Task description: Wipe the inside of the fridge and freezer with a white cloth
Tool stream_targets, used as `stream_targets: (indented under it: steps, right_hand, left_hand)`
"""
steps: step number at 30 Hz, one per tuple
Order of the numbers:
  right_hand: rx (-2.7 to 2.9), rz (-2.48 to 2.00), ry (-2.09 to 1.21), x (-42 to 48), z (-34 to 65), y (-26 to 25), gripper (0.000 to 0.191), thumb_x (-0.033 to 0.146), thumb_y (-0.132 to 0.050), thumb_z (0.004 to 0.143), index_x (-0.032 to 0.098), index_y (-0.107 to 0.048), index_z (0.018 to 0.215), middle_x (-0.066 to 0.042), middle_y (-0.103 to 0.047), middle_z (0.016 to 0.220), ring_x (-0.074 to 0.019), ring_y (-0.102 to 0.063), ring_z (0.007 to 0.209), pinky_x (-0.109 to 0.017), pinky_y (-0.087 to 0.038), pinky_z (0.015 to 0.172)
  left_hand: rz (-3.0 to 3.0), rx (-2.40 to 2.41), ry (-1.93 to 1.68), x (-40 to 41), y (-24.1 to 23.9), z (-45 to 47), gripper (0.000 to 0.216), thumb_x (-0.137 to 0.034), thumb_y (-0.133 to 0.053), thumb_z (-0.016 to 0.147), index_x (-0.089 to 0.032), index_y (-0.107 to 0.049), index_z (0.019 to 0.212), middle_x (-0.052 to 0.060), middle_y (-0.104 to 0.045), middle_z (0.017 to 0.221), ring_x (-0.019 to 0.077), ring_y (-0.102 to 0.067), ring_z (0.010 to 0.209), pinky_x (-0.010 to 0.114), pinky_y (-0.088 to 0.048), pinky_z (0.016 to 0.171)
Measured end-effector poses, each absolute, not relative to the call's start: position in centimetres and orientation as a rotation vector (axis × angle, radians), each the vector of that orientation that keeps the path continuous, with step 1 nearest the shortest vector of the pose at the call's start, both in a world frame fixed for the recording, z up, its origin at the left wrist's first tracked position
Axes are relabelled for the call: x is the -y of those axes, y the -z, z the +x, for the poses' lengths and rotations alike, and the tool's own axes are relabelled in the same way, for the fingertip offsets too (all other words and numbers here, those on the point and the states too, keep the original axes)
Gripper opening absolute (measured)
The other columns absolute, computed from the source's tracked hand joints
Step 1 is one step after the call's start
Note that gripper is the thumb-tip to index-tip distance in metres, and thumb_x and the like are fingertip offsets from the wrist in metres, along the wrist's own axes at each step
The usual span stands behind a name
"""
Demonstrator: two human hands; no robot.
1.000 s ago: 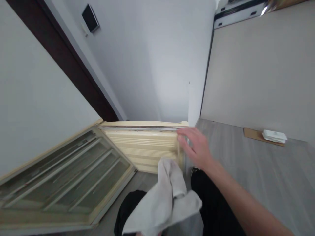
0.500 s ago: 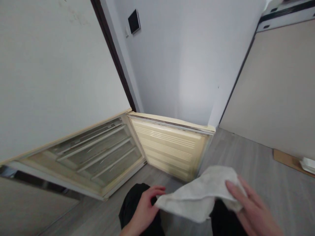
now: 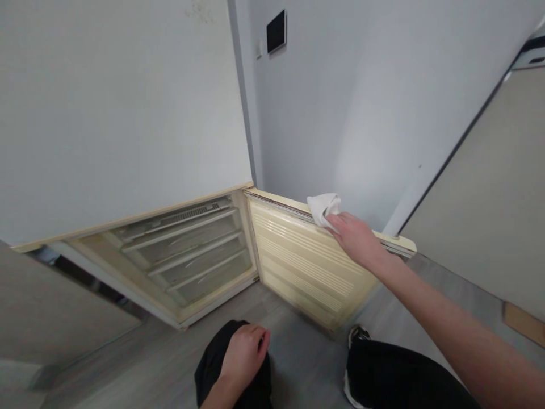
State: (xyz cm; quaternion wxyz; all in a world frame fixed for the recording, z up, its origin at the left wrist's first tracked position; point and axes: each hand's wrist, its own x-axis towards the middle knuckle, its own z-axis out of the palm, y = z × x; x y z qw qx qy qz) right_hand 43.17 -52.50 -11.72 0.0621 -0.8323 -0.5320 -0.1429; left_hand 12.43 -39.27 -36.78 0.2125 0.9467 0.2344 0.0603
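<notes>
My right hand [image 3: 355, 237] presses a crumpled white cloth [image 3: 323, 207] onto the top edge of an open cream freezer door [image 3: 306, 262]. The door swings out to the right of the lower fridge compartment [image 3: 187, 250], which shows several clear drawer fronts. My left hand [image 3: 243, 357] rests on my left knee with its fingers curled and nothing visible in it. Black trousers cover both knees at the bottom of the view.
The large white upper fridge door [image 3: 123, 108] fills the left. A white wall with a small dark panel [image 3: 276, 31] stands behind. Grey wood-look floor [image 3: 149, 363] lies below. A beige cabinet side [image 3: 489, 210] is at the right, with a cardboard piece [image 3: 523, 322] on the floor.
Both hands held the cloth low near my knees half a second ago. My right hand has carried it up onto the door's top edge, and my left hand has let go and dropped to my knee.
</notes>
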Motion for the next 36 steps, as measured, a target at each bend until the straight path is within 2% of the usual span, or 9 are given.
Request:
stream_targets:
  steps: [3,7,10,13,19,23,27,32,36]
  right_hand:
    - [1.700,-2.469,0.346,45.6,43.2,10.9,0.028,0.031,-0.046,0.108,0.016,-0.063,0.125,-0.015,-0.070,0.113,-0.0271,-0.065,0.102,-0.034,-0.046,0.089]
    - [1.823,-2.316,0.219,36.2,43.4,10.8,0.029,0.034,-0.048,0.108,0.017,-0.061,0.128,-0.015,-0.069,0.120,-0.0258,-0.064,0.106,-0.031,-0.047,0.089]
    - [1.893,-2.227,0.175,31.7,43.5,11.2,0.029,0.032,-0.048,0.108,0.017,-0.060,0.130,-0.015,-0.068,0.122,-0.0253,-0.064,0.107,-0.030,-0.047,0.087]
    - [1.918,-2.199,0.172,30.8,43.7,11.2,0.030,0.029,-0.047,0.108,0.017,-0.058,0.132,-0.015,-0.068,0.123,-0.0257,-0.064,0.107,-0.030,-0.046,0.086]
    - [1.891,-2.244,0.162,39.0,45.6,10.3,0.024,0.034,-0.051,0.106,0.019,-0.064,0.119,-0.014,-0.072,0.109,-0.0253,-0.065,0.090,-0.030,-0.041,0.074]
    - [1.869,-2.204,0.167,49.2,47.6,10.7,0.022,0.035,-0.052,0.105,0.019,-0.066,0.109,-0.010,-0.072,0.101,-0.0224,-0.065,0.090,-0.028,-0.041,0.077]
    - [1.710,-2.169,0.264,59.1,49.1,12.0,0.032,0.045,-0.048,0.104,0.020,-0.067,0.111,-0.009,-0.071,0.101,-0.0236,-0.065,0.093,-0.031,-0.046,0.082]
    - [1.205,-2.181,0.541,65.7,48.6,15.2,0.044,0.055,-0.041,0.104,0.020,-0.067,0.107,-0.010,-0.072,0.100,-0.0246,-0.066,0.090,-0.034,-0.049,0.079]
    - [0.574,-2.087,0.892,67.2,47.1,18.7,0.040,0.053,-0.042,0.102,0.019,-0.062,0.105,-0.010,-0.069,0.094,-0.0243,-0.063,0.084,-0.035,-0.047,0.075]
  left_hand:
    - [2.631,-0.656,-0.329,38.8,37.6,12.2,0.041,-0.032,-0.042,0.105,-0.023,-0.067,0.074,0.005,-0.072,0.078,0.0226,-0.069,0.077,0.035,-0.047,0.075]
    - [2.666,-0.634,-0.519,38.5,38.6,12.2,0.042,-0.029,-0.044,0.106,-0.021,-0.061,0.068,0.001,-0.064,0.068,0.0156,-0.062,0.065,0.029,-0.040,0.065]
    - [2.688,-0.634,-0.578,38.5,38.6,12.6,0.041,-0.026,-0.046,0.105,-0.021,-0.057,0.065,0.000,-0.062,0.065,0.0142,-0.059,0.062,0.029,-0.037,0.063]
    - [2.718,-0.642,-0.584,38.5,38.2,12.9,0.041,-0.026,-0.048,0.104,-0.021,-0.056,0.064,0.000,-0.061,0.064,0.0141,-0.059,0.060,0.030,-0.036,0.061]
    - [2.733,-0.645,-0.548,38.1,37.6,12.3,0.044,-0.029,-0.046,0.105,-0.021,-0.057,0.064,0.000,-0.062,0.063,0.0151,-0.060,0.060,0.030,-0.037,0.062]
    - [2.685,-0.635,-0.563,37.3,37.6,10.7,0.044,-0.035,-0.046,0.106,-0.022,-0.062,0.067,0.000,-0.066,0.067,0.0161,-0.064,0.064,0.029,-0.042,0.066]
    - [2.610,-0.632,-0.613,36.4,37.6,9.0,0.043,-0.042,-0.048,0.105,-0.023,-0.066,0.071,0.000,-0.068,0.070,0.0161,-0.066,0.066,0.028,-0.046,0.067]
    - [2.592,-0.630,-0.616,35.8,37.7,7.9,0.045,-0.048,-0.048,0.103,-0.024,-0.071,0.073,0.001,-0.072,0.073,0.0169,-0.067,0.065,0.028,-0.050,0.066]
    - [2.585,-0.630,-0.602,35.7,38.1,7.6,0.047,-0.051,-0.048,0.103,-0.024,-0.073,0.074,0.001,-0.074,0.075,0.0176,-0.069,0.066,0.028,-0.050,0.066]
